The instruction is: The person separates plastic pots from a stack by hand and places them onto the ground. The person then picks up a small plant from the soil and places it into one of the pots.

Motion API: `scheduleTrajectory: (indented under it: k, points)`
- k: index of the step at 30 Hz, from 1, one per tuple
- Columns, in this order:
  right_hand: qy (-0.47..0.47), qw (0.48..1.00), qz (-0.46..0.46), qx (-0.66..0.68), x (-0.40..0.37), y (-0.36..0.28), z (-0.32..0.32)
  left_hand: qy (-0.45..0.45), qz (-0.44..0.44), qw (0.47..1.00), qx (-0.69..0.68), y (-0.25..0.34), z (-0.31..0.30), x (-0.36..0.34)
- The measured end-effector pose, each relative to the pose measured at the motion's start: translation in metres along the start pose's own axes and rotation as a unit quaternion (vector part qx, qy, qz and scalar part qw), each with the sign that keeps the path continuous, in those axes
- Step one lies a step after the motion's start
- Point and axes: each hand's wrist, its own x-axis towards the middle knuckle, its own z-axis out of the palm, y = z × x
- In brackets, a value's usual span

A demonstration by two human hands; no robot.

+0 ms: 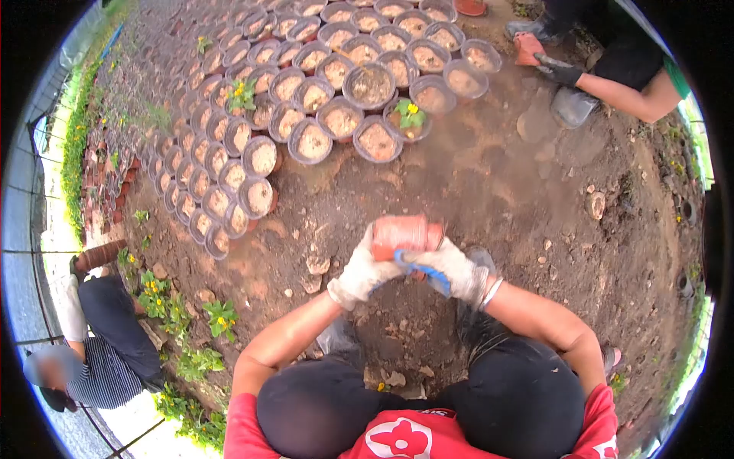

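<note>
Pot stack (pixel 399 232) partly behind right hand (pixel 451 271)

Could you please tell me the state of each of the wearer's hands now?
Left hand: closed, holding pots.
Right hand: at the pots; how closed cannot be told.

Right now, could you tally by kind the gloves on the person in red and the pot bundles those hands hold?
White-and-blue work gloves: 2
Bundle of terracotta-coloured pots: 1 (pots within it can't be counted)
Total: 3
</note>
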Motion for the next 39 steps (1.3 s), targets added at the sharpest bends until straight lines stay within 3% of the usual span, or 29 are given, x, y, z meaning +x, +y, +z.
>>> scheduleTrajectory:
  k: [3,4,5,6,7,9,11,12,17,18,19,21,22,23,24,25,27,28,30,32,33,34,35,36,38,39]
  points:
    - [0.011,1.0,-0.003,0.016,0.008,0.005,-0.015,-0.071,0.006,0.977,0.202,0.05,-0.018,0.009]
    - [0.013,0.993,-0.033,0.114,0.009,0.001,-0.018,-0.105,-0.015,0.947,0.302,0.065,-0.024,0.015]
    - [0.014,0.975,-0.062,0.213,0.011,-0.002,-0.022,-0.083,0.052,0.977,0.189,0.071,-0.028,0.028]
    - [0.029,0.991,-0.133,0.012,0.001,-0.01,-0.038,-0.04,0.054,0.948,0.312,0.083,-0.04,0.044]
    - [0.027,0.98,-0.088,0.177,0.007,-0.016,-0.046,0.005,0.055,0.901,0.43,0.106,-0.05,0.063]
    - [0.006,0.963,-0.106,0.249,0.003,-0.033,-0.046,0.075,0.1,0.842,0.525,0.116,-0.067,0.109]
    - [0.036,0.976,-0.132,0.166,0.001,-0.023,-0.058,0.106,0.149,0.791,0.584,0.108,-0.086,0.155]
    - [0.079,0.981,-0.155,0.086,-0.001,-0.019,-0.063,0.133,0.172,0.789,0.575,0.108,-0.087,0.171]
    - [0.067,0.969,-0.224,0.076,-0.008,-0.021,-0.092,0.212,0.199,0.802,0.522,0.106,-0.1,0.217]
    - [0.09,0.926,-0.317,-0.183,-0.013,-0.029,-0.095,0.219,0.185,0.851,0.441,0.108,-0.107,0.219]
    - [0.107,0.811,-0.385,-0.427,-0.016,-0.035,-0.099,0.223,0.169,0.892,0.355,0.111,-0.113,0.221]
    - [0.121,0.827,-0.337,-0.434,-0.005,-0.01,-0.13,0.237,0.192,0.896,0.323,0.118,-0.122,0.226]
    - [0.136,0.911,-0.267,-0.282,0.003,0.011,-0.151,0.24,0.204,0.906,0.284,0.12,-0.135,0.233]
    - [0.146,0.964,-0.188,-0.119,0.009,0.002,-0.143,0.241,0.216,0.914,0.246,0.131,-0.141,0.235]
    - [0.134,0.768,-0.375,-0.502,-0.01,-0.014,-0.142,0.254,0.189,0.922,0.221,0.144,-0.15,0.236]
    - [0.133,0.768,-0.376,-0.5,-0.008,-0.014,-0.145,0.289,0.224,0.892,0.267,0.167,-0.149,0.232]
    - [0.157,0.756,-0.343,-0.536,-0.014,-0.006,-0.16,0.326,0.216,0.891,0.232,0.173,-0.201,0.259]
    - [0.156,0.755,-0.344,-0.535,-0.017,-0.002,-0.167,0.364,0.221,0.862,0.275,0.184,-0.218,0.266]
    - [0.231,0.887,-0.253,-0.31,-0.024,0.01,-0.179,0.432,0.219,0.799,0.357,0.202,-0.247,0.276]
    - [0.286,0.946,-0.139,-0.06,-0.026,0.015,-0.181,0.483,0.206,0.733,0.432,0.213,-0.283,0.287]
    - [0.287,0.946,-0.139,-0.059,-0.038,0.009,-0.18,0.502,0.187,0.722,0.439,0.21,-0.302,0.294]
    - [0.274,0.875,-0.203,-0.344,-0.062,-0.011,-0.171,0.511,0.163,0.716,0.447,0.21,-0.313,0.297]
    - [0.236,0.725,-0.247,-0.598,-0.075,-0.021,-0.166,0.52,0.137,0.71,0.455,0.209,-0.323,0.301]
    - [0.237,0.725,-0.245,-0.599,-0.078,-0.014,-0.17,0.498,0.117,0.733,0.448,0.2,-0.346,0.31]
    - [0.307,0.864,-0.167,-0.363,-0.084,-0.002,-0.177,0.453,0.095,0.763,0.451,0.183,-0.379,0.32]
    - [0.308,0.863,-0.162,-0.366,-0.088,-0.005,-0.177,0.408,0.072,0.789,0.452,0.173,-0.39,0.324]
